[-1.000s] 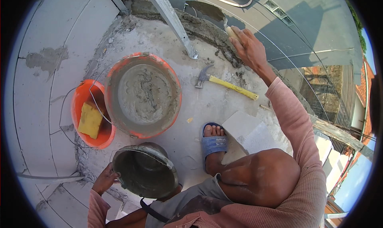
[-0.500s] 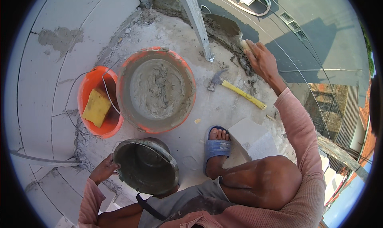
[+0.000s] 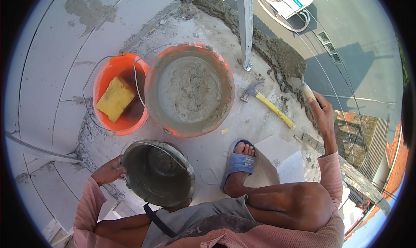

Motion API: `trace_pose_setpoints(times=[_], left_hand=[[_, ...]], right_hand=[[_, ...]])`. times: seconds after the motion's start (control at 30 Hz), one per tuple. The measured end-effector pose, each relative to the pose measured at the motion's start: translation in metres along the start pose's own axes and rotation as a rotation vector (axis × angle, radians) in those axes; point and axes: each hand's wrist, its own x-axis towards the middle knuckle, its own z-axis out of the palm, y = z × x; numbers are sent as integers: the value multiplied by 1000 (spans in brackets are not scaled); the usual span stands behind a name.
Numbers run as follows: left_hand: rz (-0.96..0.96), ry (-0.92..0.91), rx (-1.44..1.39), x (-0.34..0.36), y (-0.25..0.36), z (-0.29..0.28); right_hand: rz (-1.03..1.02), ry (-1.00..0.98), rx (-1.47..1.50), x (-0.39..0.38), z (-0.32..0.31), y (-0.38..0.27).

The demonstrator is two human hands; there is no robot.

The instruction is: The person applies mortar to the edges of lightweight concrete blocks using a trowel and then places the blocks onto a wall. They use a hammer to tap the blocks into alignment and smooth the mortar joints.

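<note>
My right hand grips a pale-handled trowel against the strip of grey mortar along the outer edge. At lower left, my left hand holds the rim of a tilted dark bucket, which has wet grey residue inside. Above it stands an orange-rimmed tub of grey mortar, beside an orange bucket holding a yellow sponge in murky water. A yellow-handled hammer lies on the floor near the trowel.
A metal post is fixed near the edge. A pale block lies beside my sandalled foot. A pale block wall rises on the left. Beyond the edge, lower down, are a flat roof, wires and an air-conditioner unit.
My right hand and trowel have moved down and rightward along the mortar edge, past the post. The view has shifted, so most objects appear farther right. My left hand still holds the bucket.
</note>
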Motion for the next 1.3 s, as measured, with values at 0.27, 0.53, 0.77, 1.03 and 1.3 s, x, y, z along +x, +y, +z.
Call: trace_pose_setpoints(times=[0.27, 0.53, 0.77, 1.03, 1.3], left_hand=[[-2, 83, 24, -9, -1, 5], [-47, 108, -47, -9, -29, 10], [-49, -26, -145, -17, -18, 1], [-115, 41, -97, -16, -12, -3], [-184, 69, -170, -18, -13, -2]], right_hand=[[-185, -317, 153, 129, 76, -65], [-257, -419, 214, 189, 104, -94], [-257, -279, 150, 160, 86, -56], [-443, -321, 109, 202, 137, -101], [-291, -561, 294, 248, 172, -92]])
